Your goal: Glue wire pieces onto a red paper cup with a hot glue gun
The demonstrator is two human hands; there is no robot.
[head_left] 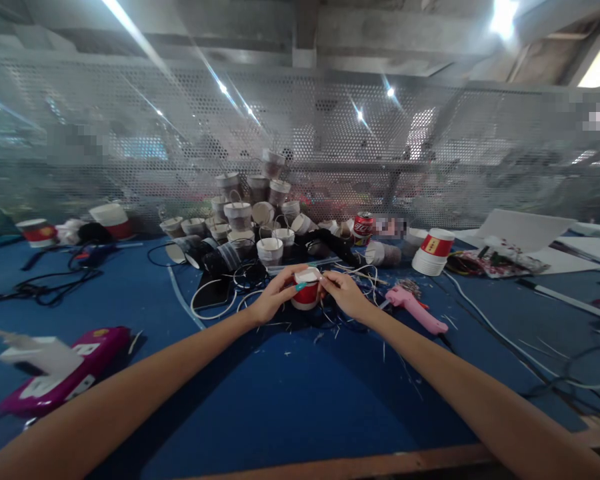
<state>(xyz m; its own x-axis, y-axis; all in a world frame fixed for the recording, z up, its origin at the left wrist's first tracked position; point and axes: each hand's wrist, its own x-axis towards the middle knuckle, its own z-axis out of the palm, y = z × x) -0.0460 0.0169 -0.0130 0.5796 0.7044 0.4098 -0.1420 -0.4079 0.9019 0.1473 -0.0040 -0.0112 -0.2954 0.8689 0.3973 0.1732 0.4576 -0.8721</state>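
A red paper cup (307, 297) with a white rim stands before me on the blue table. My left hand (279, 293) is wrapped round its left side, thumb and fingers against the rim and wall. On the right side, my right hand (341, 291) pinches at the rim; a small pale bit shows at its fingertips, too small to name. White cord (215, 319) lies in loops to the left of the cup. A pink hot glue gun (416, 309) rests to the right of my right hand.
Several small wrapped buckets with handles (239, 217) are piled behind. A cola can (363, 229) and stacked paper cups (433, 253) stand back right. A phone (213, 291) lies left of the cup. A purple power strip (93, 353) sits front left. Perforated metal panel (325, 140) closes the back.
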